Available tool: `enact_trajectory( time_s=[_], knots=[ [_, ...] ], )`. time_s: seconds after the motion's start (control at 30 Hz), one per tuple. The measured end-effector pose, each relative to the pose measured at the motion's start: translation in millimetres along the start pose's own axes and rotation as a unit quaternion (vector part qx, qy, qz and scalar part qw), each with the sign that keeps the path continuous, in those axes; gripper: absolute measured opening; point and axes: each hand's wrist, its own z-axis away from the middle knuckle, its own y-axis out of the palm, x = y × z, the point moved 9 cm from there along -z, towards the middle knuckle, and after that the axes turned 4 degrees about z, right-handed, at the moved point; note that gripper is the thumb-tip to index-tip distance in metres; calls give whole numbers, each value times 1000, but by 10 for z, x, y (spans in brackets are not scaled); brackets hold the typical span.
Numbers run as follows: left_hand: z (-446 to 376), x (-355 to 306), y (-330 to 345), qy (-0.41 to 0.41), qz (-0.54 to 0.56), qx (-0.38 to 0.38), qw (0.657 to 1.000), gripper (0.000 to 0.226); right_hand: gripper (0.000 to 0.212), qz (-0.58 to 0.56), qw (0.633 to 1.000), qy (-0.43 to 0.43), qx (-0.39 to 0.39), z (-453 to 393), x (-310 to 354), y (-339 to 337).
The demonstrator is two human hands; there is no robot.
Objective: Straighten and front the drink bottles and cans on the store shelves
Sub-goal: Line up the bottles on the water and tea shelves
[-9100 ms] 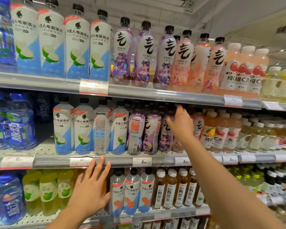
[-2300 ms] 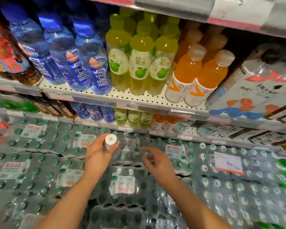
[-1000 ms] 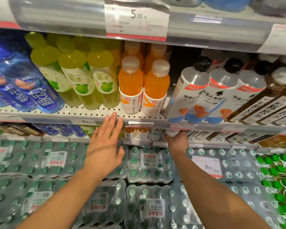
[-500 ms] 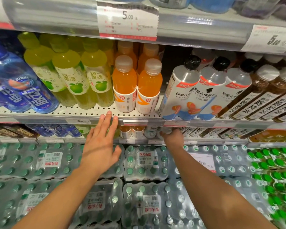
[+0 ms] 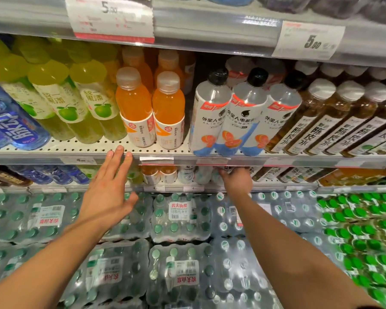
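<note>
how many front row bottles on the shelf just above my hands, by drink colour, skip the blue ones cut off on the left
Counting only front-row bottles fully in view:
green apple drink bottles: 3
orange drink bottles: 2
white-label black-cap bottles: 3
brown tea bottles: 4 clear, more cut off on the right
Total: 12

Price tag, upper left (image 5: 112,17): "5.00"; smaller print unreadable.
Price tag, upper right (image 5: 310,41): "5.00".
Green apple bottles, left (image 5: 98,103): "統一 果漾".
White black-capped bottles, centre (image 5: 239,121): "外星人电解质", "ALIENERGY" partly legible.
Brown tea bottles, right (image 5: 316,134): "陈皮水".
Blue bottle, far left (image 5: 11,128): "脉动", seen tilted.
Water packs, bottom (image 5: 178,206): red "农夫山泉" labels.
</note>
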Motion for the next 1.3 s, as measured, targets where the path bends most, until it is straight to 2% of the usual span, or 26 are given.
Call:
enact_trajectory(
  time_s=[0.07,0.17,0.33,0.43,0.53,0.63,0.7,0.77,0.83,0.9,0.97,1.03,1.07,1.17,1.3],
  knots=[
    [-1,-17,-8,5,-3,-3,1000,107,50,21,999,-31,26,-105,26,60],
    [-2,-29,-17,3,-7,-8,1000,109,46,18,998,-62,23,-242,19,51],
    [-21,-38,-16,8,-20,11,1000,107,51,128,982,-98,103,-255,48,-3],
    [-44,-38,-48,1,-34,39,999,104,41,108,976,-109,157,-73,131,-110],
    [-90,-86,-107,-28,-51,85,995,103,38,88,976,-126,156,292,196,-317],
    [-61,-173,-178,-51,-32,131,990,100,48,131,951,-215,180,831,435,-518],
    [29,-234,-292,-61,18,121,991,95,41,149,927,-287,188,1181,714,-753],
    [149,-303,-521,-52,66,73,994,85,33,137,907,-373,140,1502,1088,-1162],
    [246,-360,-877,-26,81,9,996,70,28,89,893,-440,35,1741,1480,-1675],
    [304,-387,-1320,6,82,-59,995,57,32,43,867,-491,-80,1968,1864,-2198],
    [342,-390,-1824,44,94,-139,985,56,37,19,824,-537,-181,2226,2240,-2637],
    [383,-346,-2294,86,93,-226,966,56,45,33,781,-573,-246,2473,2579,-2914],
    [402,-308,-2494,100,86,-261,956,56,52,53,775,-575,-259,2541,2722,-2971],
    [375,-96,-2858,89,57,-302,947,64,70,129,797,-525,-269,2506,3028,-2924],
    [241,174,-2875,60,10,-248,967,75,83,200,837,-448,-241,2334,3136,-2675]
  ],
)
